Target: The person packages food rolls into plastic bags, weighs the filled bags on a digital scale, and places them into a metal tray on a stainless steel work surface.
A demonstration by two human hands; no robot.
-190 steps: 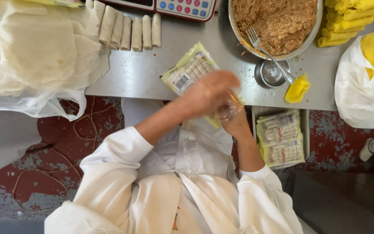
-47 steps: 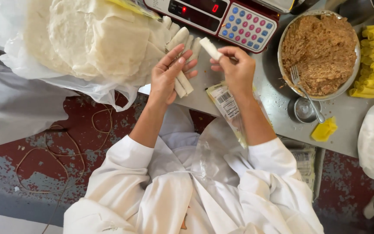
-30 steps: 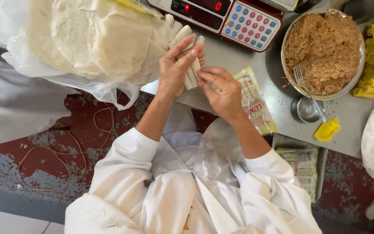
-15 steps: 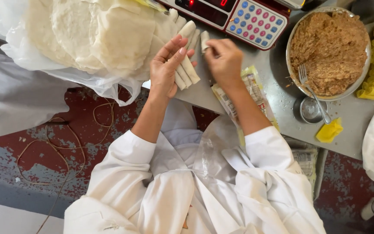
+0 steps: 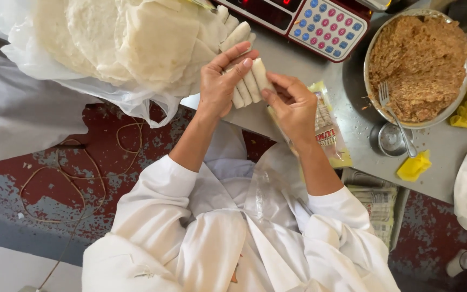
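Left hand (image 5: 220,81) grips a bunch of about three white spring rolls (image 5: 247,86) above the steel table (image 5: 298,70) edge, right hand (image 5: 293,105) pinches one roll's end and a clear printed bag (image 5: 328,127); one bowl of brown filling (image 5: 417,65), one fork (image 5: 393,113), one scale (image 5: 309,21)

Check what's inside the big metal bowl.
The metal bowl holds brown minced filling, with a fork resting in it, handle over the rim. The bowl's bottom is covered.
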